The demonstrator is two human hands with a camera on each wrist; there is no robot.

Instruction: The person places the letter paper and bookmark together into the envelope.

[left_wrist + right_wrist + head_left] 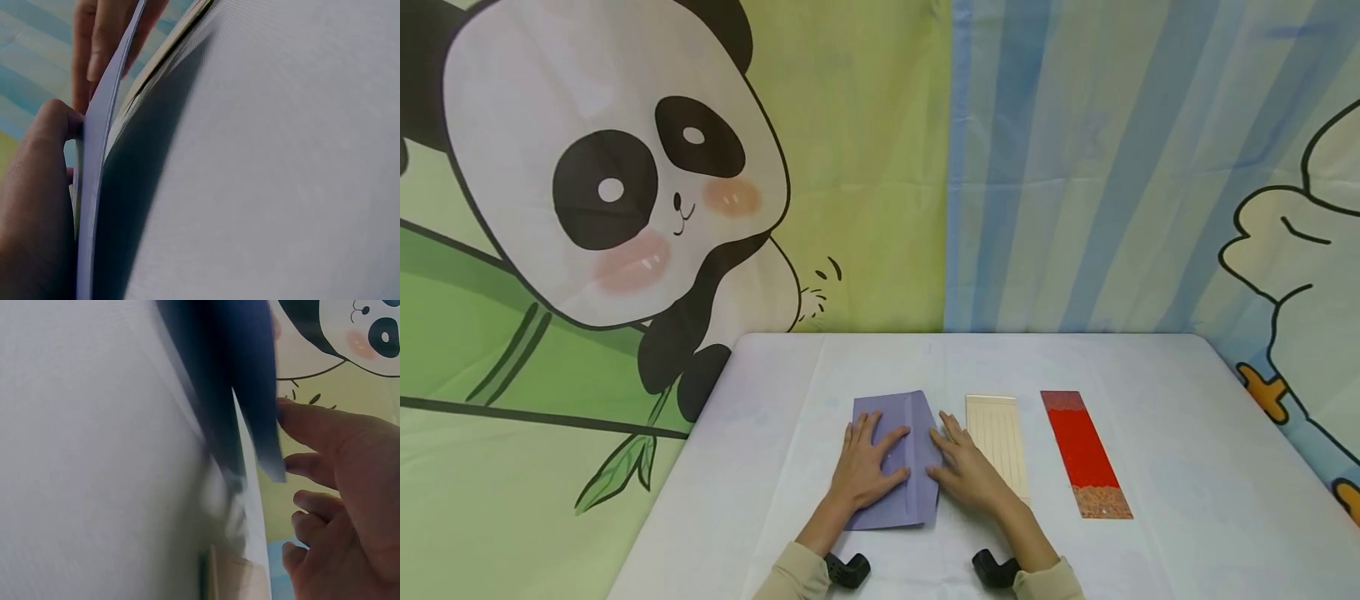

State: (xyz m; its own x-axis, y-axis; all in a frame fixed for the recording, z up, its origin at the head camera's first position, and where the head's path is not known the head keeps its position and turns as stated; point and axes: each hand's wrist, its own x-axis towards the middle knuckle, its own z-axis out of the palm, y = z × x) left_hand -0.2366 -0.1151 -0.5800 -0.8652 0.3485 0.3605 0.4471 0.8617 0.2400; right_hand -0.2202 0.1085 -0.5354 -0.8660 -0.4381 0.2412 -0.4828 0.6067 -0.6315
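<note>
One purple paper (919,450), one cream card (997,442) and one red strip (1086,450) lie on the bench (1172,433), with two hands at work on the paper. The left hand (865,468) is spread wide, lying flat over the paper's left half, its index finger and thumb reaching toward the lengthwise crease. The right hand (968,467) has its fingers parted and relaxed, fingertips touching the paper's right edge without gripping it; the right wrist view shows two layers standing slightly apart there. The cream card is just to the right of the right hand, partly behind its forearm; the red strip lies farther right, apart from both hands. Two black devices (848,572) sit at the wrists, one at each.
</note>
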